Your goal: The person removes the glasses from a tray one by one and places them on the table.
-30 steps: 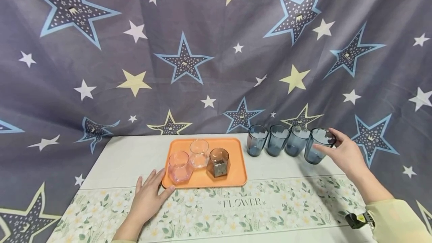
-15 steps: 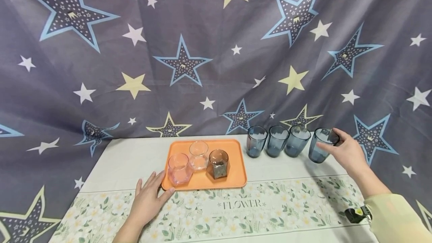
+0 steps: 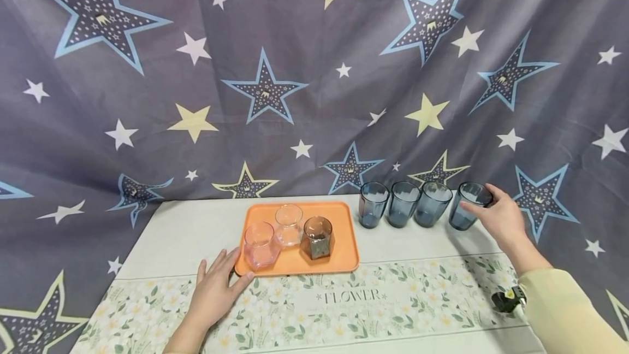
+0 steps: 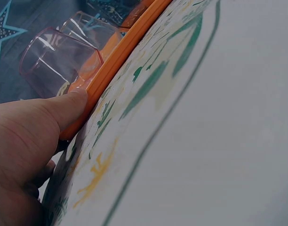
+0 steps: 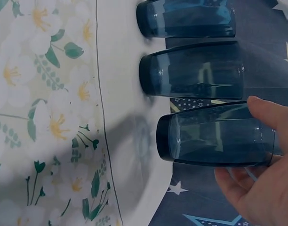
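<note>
My right hand (image 3: 501,217) holds a blue glass tumbler (image 3: 462,214) near its rim, thumb on one side and fingers on the other. In the right wrist view that tumbler (image 5: 214,136) is upright and its base seems slightly off the table. Left of it stand three matching blue tumblers (image 3: 429,206) in a row. My left hand (image 3: 213,291) rests at the front left corner of an orange tray (image 3: 344,228), fingers spread, thumb (image 4: 71,106) against the rim. The tray carries a pink glass (image 3: 260,247), a clear glass (image 3: 289,228) and a smoky brown glass (image 3: 318,239).
A white table (image 3: 162,234) bears a floral runner (image 3: 344,316) printed FLOWER along its front. Behind it hangs a dark star-patterned curtain (image 3: 314,70), close to the row of tumblers. A black band (image 3: 508,299) sits at the right wrist.
My right hand has moved the held tumbler a little right and back, widening its gap from the other three and bringing it roughly level with their row. My left hand and the tray stay put.
</note>
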Demonstrator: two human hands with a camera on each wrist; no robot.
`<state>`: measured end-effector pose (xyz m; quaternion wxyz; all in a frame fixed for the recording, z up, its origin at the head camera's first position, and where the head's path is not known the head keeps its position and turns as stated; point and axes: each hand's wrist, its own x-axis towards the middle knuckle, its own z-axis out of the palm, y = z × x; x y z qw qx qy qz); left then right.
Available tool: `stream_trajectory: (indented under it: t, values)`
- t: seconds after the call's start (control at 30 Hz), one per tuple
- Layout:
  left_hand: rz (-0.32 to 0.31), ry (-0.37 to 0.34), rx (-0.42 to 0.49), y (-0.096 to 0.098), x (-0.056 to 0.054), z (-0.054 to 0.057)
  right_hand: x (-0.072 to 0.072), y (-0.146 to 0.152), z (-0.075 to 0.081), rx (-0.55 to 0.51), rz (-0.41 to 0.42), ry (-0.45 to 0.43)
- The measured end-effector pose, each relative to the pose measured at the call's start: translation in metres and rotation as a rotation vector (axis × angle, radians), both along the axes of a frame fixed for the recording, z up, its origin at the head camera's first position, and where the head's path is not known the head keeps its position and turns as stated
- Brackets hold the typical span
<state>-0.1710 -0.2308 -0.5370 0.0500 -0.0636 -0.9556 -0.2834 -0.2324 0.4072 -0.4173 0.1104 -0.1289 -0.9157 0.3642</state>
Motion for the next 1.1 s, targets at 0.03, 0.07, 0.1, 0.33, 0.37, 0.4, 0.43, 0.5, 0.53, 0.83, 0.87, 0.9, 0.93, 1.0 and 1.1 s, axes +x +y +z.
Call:
stream_trajectory:
  t: [0.03,0.07,0.1,0.33,0.37,0.4,0.43,0.5,0.53,0.83,0.87,0.9,0.93,1.0,1.1]
  values:
    - [-0.002,0.001,-0.002,0.0,0.0,0.0,-0.002,0.0,-0.001,-0.001,-0.003,0.001]
    - [-0.003,0.002,-0.004,0.0,-0.001,0.001,-0.003,0.0,-0.001,-0.001,-0.007,0.002]
    - [-0.004,-0.001,-0.006,-0.001,-0.001,0.001,-0.004,0.001,-0.002,-0.002,-0.012,0.0]
    - [-0.001,-0.019,-0.007,0.001,0.0,0.002,-0.014,0.004,-0.009,0.004,-0.033,-0.003]
    - [0.0,-0.022,-0.006,0.001,0.0,0.003,-0.016,0.004,-0.01,0.004,-0.034,0.0]
    - [0.002,-0.025,-0.006,0.001,0.0,0.003,-0.017,0.004,-0.01,0.003,-0.035,0.003]
    - [0.003,-0.028,-0.006,0.001,0.0,0.003,-0.018,0.004,-0.01,0.001,-0.035,0.005]
    - [0.005,-0.034,-0.006,0.001,0.0,0.003,-0.021,0.003,-0.011,-0.003,-0.037,0.005]
    - [0.007,-0.037,-0.006,0.001,0.001,0.003,-0.021,0.002,-0.011,-0.004,-0.037,0.004]
    - [0.014,-0.066,-0.003,-0.001,0.002,0.003,-0.025,0.003,-0.019,-0.017,-0.027,-0.002]
    - [0.013,-0.067,-0.004,-0.001,0.002,0.003,-0.025,0.003,-0.019,-0.017,-0.024,-0.004]
    - [0.012,-0.068,-0.004,-0.001,0.002,0.003,-0.025,0.003,-0.02,-0.022,-0.022,-0.005]
    - [0.011,-0.065,-0.005,-0.002,0.001,0.003,-0.025,0.002,-0.021,-0.027,-0.02,-0.005]
    - [0.007,-0.054,-0.007,-0.002,0.001,0.004,-0.026,0.002,-0.021,-0.032,-0.021,-0.007]
    - [0.002,-0.037,-0.007,-0.002,-0.001,0.005,-0.027,0.004,-0.021,-0.037,-0.029,-0.012]
